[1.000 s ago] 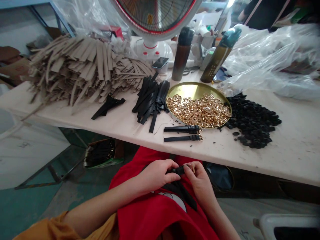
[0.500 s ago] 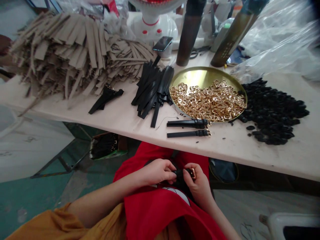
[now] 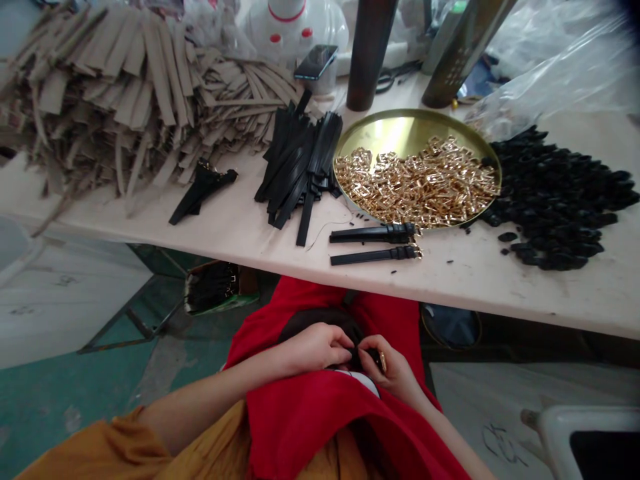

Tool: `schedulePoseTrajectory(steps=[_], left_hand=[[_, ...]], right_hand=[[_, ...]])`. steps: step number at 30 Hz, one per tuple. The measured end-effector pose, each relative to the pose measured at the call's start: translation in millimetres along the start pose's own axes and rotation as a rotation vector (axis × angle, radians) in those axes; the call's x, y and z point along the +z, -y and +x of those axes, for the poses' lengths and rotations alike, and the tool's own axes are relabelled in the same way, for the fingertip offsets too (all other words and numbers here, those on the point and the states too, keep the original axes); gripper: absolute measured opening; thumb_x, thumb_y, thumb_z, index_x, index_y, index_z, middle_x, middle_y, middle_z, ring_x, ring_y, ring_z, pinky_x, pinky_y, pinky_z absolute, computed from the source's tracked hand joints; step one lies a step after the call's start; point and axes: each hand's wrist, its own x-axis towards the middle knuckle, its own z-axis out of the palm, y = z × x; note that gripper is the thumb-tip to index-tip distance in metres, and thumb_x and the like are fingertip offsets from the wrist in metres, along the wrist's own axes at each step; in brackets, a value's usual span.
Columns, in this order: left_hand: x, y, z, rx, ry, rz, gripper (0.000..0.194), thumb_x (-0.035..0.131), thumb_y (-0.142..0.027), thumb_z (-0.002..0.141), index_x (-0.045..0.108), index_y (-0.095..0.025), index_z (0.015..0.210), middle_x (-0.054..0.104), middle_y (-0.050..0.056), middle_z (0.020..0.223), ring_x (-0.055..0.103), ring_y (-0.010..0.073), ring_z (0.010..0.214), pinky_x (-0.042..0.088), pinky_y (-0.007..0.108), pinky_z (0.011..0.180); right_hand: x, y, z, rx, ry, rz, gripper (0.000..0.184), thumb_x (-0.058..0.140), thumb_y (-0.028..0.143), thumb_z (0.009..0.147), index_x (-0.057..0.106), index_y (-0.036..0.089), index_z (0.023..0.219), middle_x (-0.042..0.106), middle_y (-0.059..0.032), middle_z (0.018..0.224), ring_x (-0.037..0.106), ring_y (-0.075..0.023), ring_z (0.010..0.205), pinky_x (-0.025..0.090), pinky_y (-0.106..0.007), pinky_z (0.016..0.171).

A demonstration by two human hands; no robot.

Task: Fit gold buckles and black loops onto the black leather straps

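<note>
In the head view, the right hand (image 3: 386,362) pinches a thin black strap with a shiny gold metal buckle (image 3: 383,361), low over the red cloth apron (image 3: 310,413). The left hand (image 3: 320,347) is just beside it, fingers bent; I cannot tell if they grip. On the pale flat table (image 3: 240,250), a round gold metal tray (image 3: 383,125) holds many gold buckles (image 3: 425,183)

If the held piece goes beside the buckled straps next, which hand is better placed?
Probably the right hand: gold metal shows in its grasp, and it is nearer the gold ends of the black straps. The left hand is farther.
</note>
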Motion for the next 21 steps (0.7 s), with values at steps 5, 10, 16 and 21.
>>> schedulePoseTrajectory(steps=[5, 10, 16, 21], left_hand=[[6.2, -1, -2, -0.014, -0.018, 0.136, 0.025, 0.049, -0.021, 0.072, 0.063, -0.016, 0.092, 0.068, 0.002, 0.086, 0.061, 0.0139, 0.075, 0.045, 0.020, 0.065], [12.1, -6, -6, 0.045, -0.048, 0.266, 0.024, 0.047, -0.018, 0.071, 0.064, -0.017, 0.088, 0.068, 0.002, 0.082, 0.060, 0.0142, 0.073, 0.044, 0.022, 0.065], [14.4, -5, -14, 0.007, -0.022, -0.042, 0.033, 0.045, -0.018, 0.075, 0.053, -0.013, 0.106, 0.067, 0.005, 0.085, 0.061, 0.0128, 0.075, 0.046, 0.021, 0.064], [19.6, -2, -17, 0.012, -0.058, 0.083, 0.032, 0.045, -0.022, 0.074, 0.056, -0.015, 0.103, 0.067, 0.004, 0.082, 0.060, 0.0138, 0.070, 0.044, 0.021, 0.057]], right_hand=[[-3, 1, -2, -0.091, 0.142, -0.080, 0.009, 0.053, 0.019, 0.066, 0.061, 0.024, 0.066, 0.057, 0.0022, 0.057, 0.048, -0.0128, 0.051, 0.035, -0.023, 0.049], [0, 2, -4, -0.053, 0.090, -0.051, 0.007, 0.053, 0.021, 0.065, 0.056, 0.023, 0.059, 0.052, 0.0028, 0.052, 0.043, -0.0117, 0.046, 0.033, -0.022, 0.045], [5, 4, -9, 0.029, -0.050, 0.263, 0.015, 0.055, 0.035, 0.072, 0.055, 0.021, 0.077, 0.057, 0.0005, 0.065, 0.051, -0.0144, 0.057, 0.041, -0.025, 0.052], [5, 3, -14, 0.029, 0.051, 0.255, 0.018, 0.056, 0.035, 0.072, 0.059, 0.023, 0.084, 0.063, -0.0014, 0.075, 0.057, -0.0175, 0.070, 0.044, -0.028, 0.062]])
